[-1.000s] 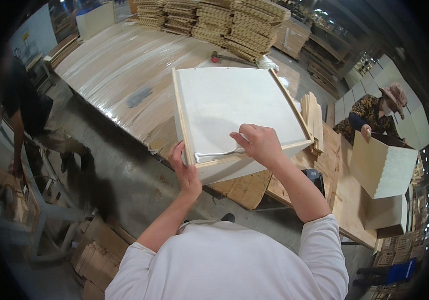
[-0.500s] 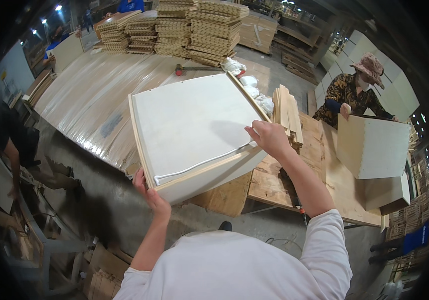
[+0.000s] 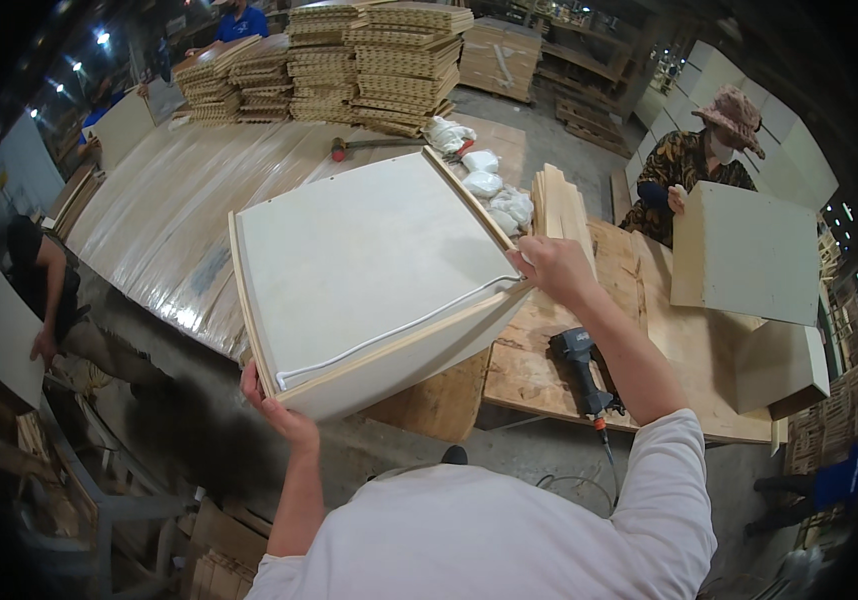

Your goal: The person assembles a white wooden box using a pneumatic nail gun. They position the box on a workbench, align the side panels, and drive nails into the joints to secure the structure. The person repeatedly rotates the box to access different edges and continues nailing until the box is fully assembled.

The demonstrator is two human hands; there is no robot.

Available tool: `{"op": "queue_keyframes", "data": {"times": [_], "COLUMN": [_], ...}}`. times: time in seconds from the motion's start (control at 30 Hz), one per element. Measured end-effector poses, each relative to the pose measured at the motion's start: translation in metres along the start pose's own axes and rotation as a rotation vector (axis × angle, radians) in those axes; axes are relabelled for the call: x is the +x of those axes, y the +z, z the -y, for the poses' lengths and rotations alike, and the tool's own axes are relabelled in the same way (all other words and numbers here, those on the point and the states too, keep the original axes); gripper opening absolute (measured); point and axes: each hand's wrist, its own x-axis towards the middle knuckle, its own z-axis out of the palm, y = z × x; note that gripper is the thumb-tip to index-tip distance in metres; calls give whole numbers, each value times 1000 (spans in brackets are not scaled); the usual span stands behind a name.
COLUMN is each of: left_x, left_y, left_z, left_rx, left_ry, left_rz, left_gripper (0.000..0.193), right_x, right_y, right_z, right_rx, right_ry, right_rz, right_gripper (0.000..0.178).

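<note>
A pale wooden drawer box [image 3: 369, 260] tilts in front of me, its broad flat panel turned up between raised wooden rims. Along its near rim runs a white line [image 3: 399, 325], like a cord or a glue bead. My left hand [image 3: 284, 412] grips the near left corner, fingers around the outer side. At the right corner, my right hand [image 3: 557, 270] is closed on the rim where the white line ends. Whether its fingers also hold that line is hidden.
A black nail gun [image 3: 579, 370] with a hose lies on the plywood bench [image 3: 519, 375]. Wood strips [image 3: 561, 210], white bags [image 3: 484, 180] and a mallet [image 3: 339, 150] lie beyond. Slatted panels are stacked [image 3: 379, 70] at the back. A co-worker [image 3: 699, 150] handles another box [image 3: 749, 250] at right.
My view has shifted, and the box now appears slightly lower and further left. My right hand has moved onto the rim at the corner. The nail gun shows more. The co-worker's box is tilted differently.
</note>
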Motion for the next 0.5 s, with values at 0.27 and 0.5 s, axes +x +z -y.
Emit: {"op": "queue_keyframes", "data": {"times": [0.27, 0.5], "left_x": [0, -2], "left_y": [5, 13], "left_z": [-9, -13], "left_rx": [-84, -124], "left_ry": [-43, -78], "left_rz": [-6, -43], "left_gripper": [64, 62], "right_x": [12, 11], "right_y": [1, 6], "right_z": [-13, -67], "right_rx": [18, -15], "right_ry": [-167, -240], "right_rz": [17, -62], "right_gripper": [25, 17]}}
